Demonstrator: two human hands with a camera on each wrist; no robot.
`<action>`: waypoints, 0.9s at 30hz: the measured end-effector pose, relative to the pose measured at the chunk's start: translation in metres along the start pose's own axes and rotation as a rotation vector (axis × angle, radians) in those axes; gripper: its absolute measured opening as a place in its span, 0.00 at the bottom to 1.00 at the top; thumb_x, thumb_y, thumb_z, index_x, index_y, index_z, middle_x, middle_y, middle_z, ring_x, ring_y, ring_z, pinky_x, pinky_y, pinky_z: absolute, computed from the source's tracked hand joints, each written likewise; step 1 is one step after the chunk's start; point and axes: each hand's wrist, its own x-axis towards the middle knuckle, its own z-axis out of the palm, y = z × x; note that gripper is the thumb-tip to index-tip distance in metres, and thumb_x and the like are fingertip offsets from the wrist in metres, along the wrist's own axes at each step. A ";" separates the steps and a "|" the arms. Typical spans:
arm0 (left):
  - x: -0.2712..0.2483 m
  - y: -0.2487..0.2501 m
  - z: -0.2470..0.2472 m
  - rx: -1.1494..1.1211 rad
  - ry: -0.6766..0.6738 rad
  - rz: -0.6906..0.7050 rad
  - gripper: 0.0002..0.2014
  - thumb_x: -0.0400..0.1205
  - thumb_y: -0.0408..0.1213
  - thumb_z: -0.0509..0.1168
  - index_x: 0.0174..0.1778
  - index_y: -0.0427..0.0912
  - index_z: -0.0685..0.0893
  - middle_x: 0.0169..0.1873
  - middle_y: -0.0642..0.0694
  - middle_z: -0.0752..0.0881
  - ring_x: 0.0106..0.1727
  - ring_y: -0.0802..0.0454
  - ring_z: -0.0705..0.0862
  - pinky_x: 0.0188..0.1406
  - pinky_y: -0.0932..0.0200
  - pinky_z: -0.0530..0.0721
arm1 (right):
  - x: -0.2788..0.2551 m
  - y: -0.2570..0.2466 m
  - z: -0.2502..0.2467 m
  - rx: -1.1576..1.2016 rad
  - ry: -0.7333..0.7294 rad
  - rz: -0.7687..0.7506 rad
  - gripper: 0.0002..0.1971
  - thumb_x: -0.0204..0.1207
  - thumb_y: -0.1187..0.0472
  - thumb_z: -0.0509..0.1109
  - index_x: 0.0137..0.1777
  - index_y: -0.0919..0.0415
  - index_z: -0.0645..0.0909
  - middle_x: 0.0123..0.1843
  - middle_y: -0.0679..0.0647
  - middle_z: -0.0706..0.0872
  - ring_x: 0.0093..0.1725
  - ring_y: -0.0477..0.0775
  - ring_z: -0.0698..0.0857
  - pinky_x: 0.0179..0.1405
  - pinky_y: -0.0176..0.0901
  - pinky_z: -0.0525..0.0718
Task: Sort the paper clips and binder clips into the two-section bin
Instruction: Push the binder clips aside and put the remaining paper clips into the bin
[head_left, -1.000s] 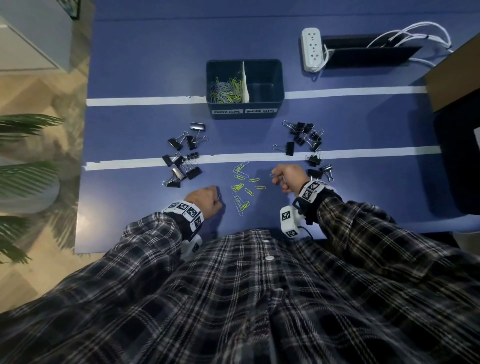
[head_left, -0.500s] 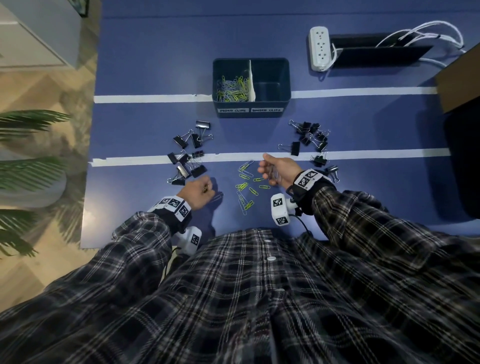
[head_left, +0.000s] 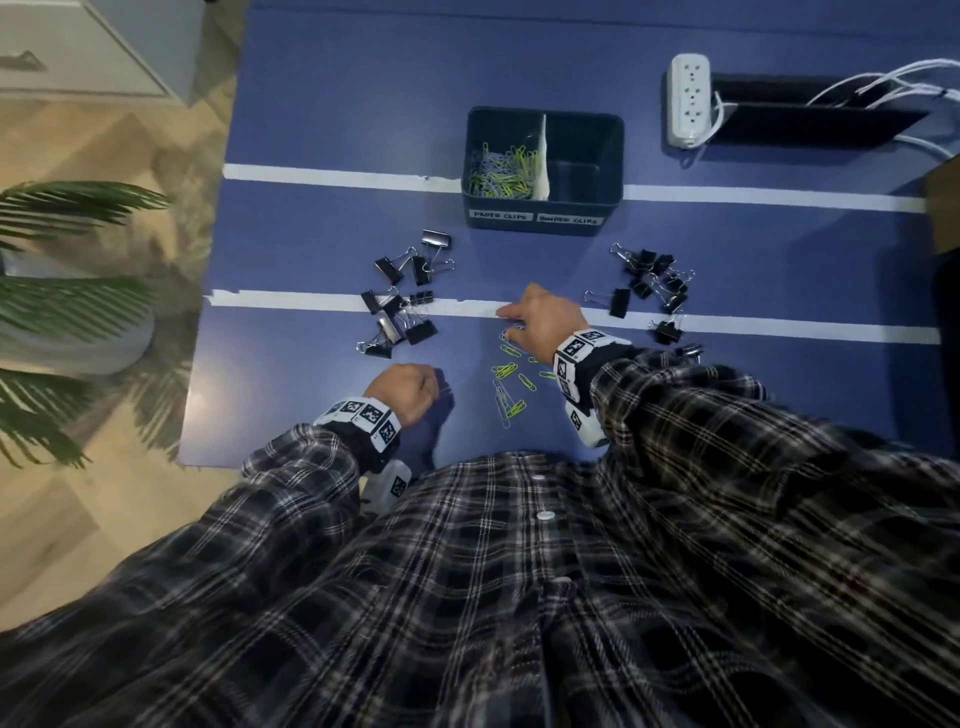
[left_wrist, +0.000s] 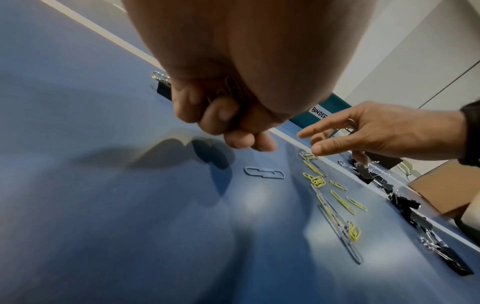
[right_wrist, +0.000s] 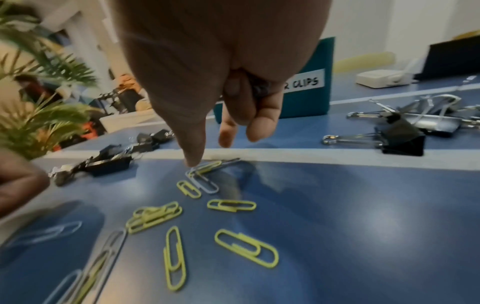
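Now the right hand has reached forward, fingers spread over loose paper clips; left hand stays fisted on paper clips.

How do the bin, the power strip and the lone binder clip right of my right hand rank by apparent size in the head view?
1. bin, clearly largest.
2. power strip.
3. lone binder clip, smallest.
The power strip lies farthest from the camera, yet looks bigger than the clip.

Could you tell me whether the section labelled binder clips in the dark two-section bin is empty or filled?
Empty: the right section of the dark plastic bin shows only bare floor in the head view.
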 end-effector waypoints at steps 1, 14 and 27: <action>-0.001 0.000 0.000 0.033 0.002 -0.011 0.14 0.83 0.34 0.51 0.37 0.43 0.80 0.42 0.40 0.88 0.42 0.43 0.82 0.50 0.53 0.82 | 0.001 -0.001 0.003 -0.025 -0.013 -0.008 0.18 0.79 0.49 0.67 0.68 0.45 0.81 0.63 0.56 0.77 0.57 0.63 0.84 0.56 0.52 0.81; 0.006 0.007 0.006 0.314 0.005 0.053 0.16 0.75 0.52 0.67 0.55 0.48 0.79 0.53 0.47 0.84 0.51 0.43 0.83 0.47 0.56 0.77 | -0.009 0.000 0.015 -0.107 0.058 0.071 0.12 0.81 0.57 0.60 0.58 0.58 0.82 0.58 0.58 0.83 0.54 0.65 0.86 0.51 0.50 0.80; 0.016 0.019 0.012 0.299 -0.093 0.090 0.13 0.79 0.47 0.61 0.51 0.42 0.79 0.50 0.38 0.86 0.49 0.39 0.83 0.45 0.54 0.78 | -0.025 0.043 -0.006 1.257 -0.009 0.658 0.09 0.76 0.59 0.58 0.35 0.57 0.75 0.28 0.53 0.78 0.10 0.46 0.62 0.21 0.31 0.60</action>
